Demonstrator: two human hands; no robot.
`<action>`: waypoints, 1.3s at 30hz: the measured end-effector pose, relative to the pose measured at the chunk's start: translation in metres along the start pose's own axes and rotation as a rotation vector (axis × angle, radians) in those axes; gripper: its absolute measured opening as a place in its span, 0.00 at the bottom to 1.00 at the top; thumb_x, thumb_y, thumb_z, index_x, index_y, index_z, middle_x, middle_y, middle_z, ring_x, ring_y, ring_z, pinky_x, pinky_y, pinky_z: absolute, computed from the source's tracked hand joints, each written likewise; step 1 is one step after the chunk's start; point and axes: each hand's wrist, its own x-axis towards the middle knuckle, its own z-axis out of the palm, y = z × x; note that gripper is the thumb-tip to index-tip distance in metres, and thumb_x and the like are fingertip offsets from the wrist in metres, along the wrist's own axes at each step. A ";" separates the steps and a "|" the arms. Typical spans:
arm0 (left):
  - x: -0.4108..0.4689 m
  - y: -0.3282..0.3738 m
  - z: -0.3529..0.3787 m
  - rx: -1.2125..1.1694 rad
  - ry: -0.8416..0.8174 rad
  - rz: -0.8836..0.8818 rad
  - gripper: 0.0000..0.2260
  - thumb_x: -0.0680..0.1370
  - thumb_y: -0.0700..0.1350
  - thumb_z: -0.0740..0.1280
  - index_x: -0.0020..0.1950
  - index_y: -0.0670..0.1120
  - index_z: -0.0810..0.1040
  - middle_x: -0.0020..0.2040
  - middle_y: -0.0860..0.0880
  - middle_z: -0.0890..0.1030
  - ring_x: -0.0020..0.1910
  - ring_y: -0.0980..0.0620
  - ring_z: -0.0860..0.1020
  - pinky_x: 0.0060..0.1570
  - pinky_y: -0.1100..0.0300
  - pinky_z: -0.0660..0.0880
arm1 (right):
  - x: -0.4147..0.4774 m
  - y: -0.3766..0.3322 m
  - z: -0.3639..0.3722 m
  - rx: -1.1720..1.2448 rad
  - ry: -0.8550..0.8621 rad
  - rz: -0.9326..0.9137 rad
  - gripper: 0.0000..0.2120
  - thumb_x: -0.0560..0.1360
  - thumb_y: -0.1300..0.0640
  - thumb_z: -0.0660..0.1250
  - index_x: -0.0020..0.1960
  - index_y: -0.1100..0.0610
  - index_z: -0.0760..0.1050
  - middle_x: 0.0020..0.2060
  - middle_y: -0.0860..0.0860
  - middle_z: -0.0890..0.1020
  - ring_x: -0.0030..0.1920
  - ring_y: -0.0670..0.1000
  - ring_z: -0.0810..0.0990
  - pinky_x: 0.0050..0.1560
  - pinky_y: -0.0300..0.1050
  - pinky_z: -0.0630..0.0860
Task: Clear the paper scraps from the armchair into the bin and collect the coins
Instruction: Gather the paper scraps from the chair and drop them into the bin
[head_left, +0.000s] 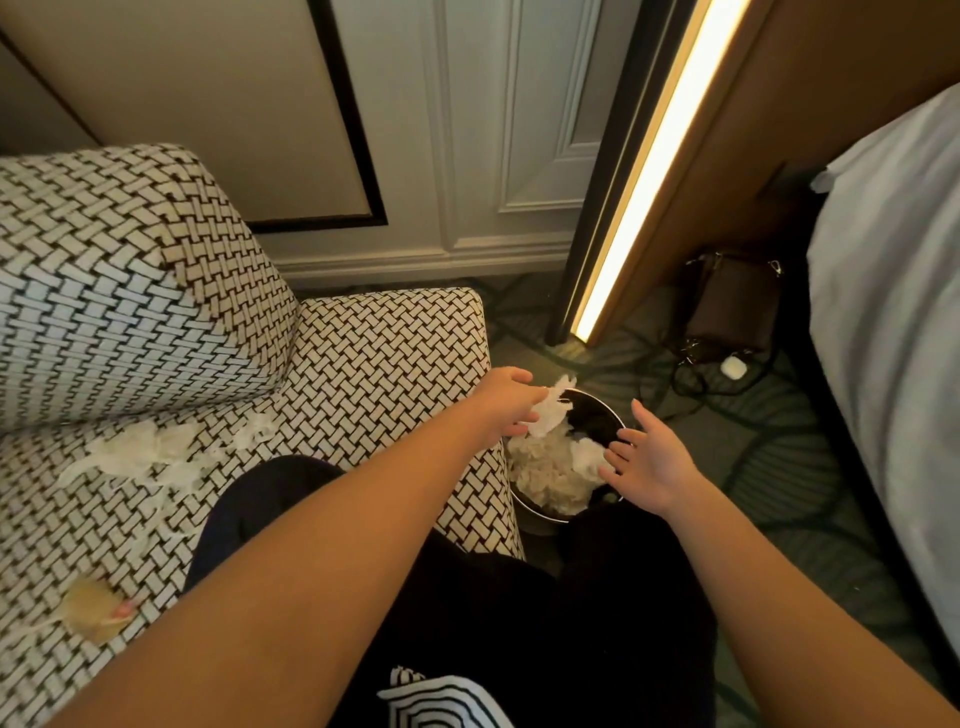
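scraps (550, 415) white, crumpled, thin, in left hand (511, 400) over bin (540, 512).

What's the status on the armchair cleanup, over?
Left hand holds paper scrap over bin. Right hand open at rim. More scraps on armchair seat. Bin heaped with paper.

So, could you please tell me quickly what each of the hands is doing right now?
Left hand: pinching a white paper scrap above the bin.
Right hand: open, fingers straight, holding nothing, over the bin.
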 end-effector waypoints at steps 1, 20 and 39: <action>-0.002 -0.001 0.000 0.016 -0.013 -0.004 0.22 0.79 0.40 0.63 0.72 0.44 0.64 0.66 0.43 0.72 0.61 0.47 0.75 0.54 0.56 0.74 | -0.002 0.000 0.001 -0.010 -0.009 -0.008 0.34 0.79 0.44 0.57 0.77 0.59 0.48 0.77 0.57 0.52 0.76 0.56 0.52 0.75 0.54 0.53; -0.062 -0.019 -0.113 -0.124 0.121 0.173 0.14 0.80 0.43 0.62 0.65 0.47 0.73 0.55 0.50 0.80 0.53 0.52 0.78 0.57 0.55 0.75 | -0.071 0.014 0.110 -0.304 -0.225 -0.259 0.18 0.81 0.53 0.57 0.68 0.59 0.69 0.62 0.54 0.77 0.62 0.54 0.75 0.65 0.49 0.68; -0.174 -0.192 -0.335 -0.424 0.708 0.147 0.08 0.78 0.41 0.65 0.56 0.47 0.78 0.55 0.48 0.81 0.46 0.52 0.79 0.45 0.62 0.73 | -0.102 0.183 0.316 -0.926 -0.509 -0.418 0.12 0.78 0.59 0.63 0.61 0.56 0.74 0.53 0.50 0.78 0.56 0.50 0.76 0.59 0.46 0.72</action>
